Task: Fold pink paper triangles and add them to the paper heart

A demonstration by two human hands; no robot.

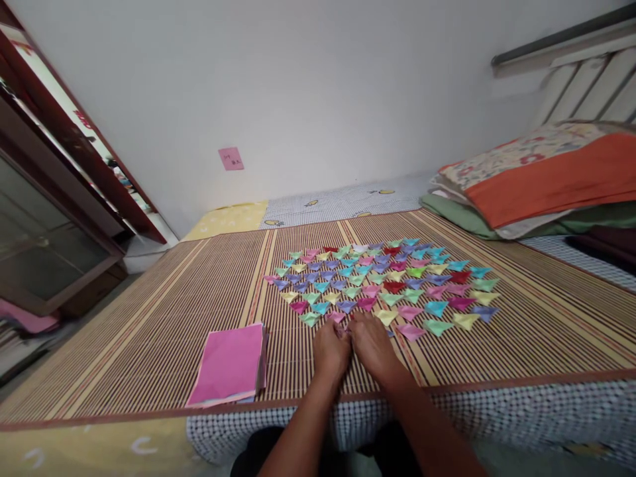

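The striped mat (149, 318) has a brown border along its near edge, with a checked sheet (497, 404) hanging just beyond it on the near side and showing again at the far side against the white wall (318, 99). Striped surface stretches left from the paper stack (231, 364) to the mat's left edge, and a strip of it lies between that stack and the left hand (330, 348); more runs right of the folded paper pieces (392, 299). The far right corner is bounded by orange and floral bedding (551, 179) piled over green cloth (462, 218), below a white radiator (586, 86). The pieces sit in close, slightly uneven rows from the middle of the mat toward the right, small and pointed, with raised folds, in pink, red, yellow, green, turquoise, purple and one white at the far side. The left hand and the right hand (372, 341) meet at the near edge of the group, fingers curled and fingertips close together around what looks like a small bit of paper; whether either hand's fingers are pressed shut on it cannot be told. The stack is squarish, bright pink on top, with paler and bluish sheets showing at its uneven edges. At the left stands a framed glass panel (44, 232), the space behind its glass too dim to make out.
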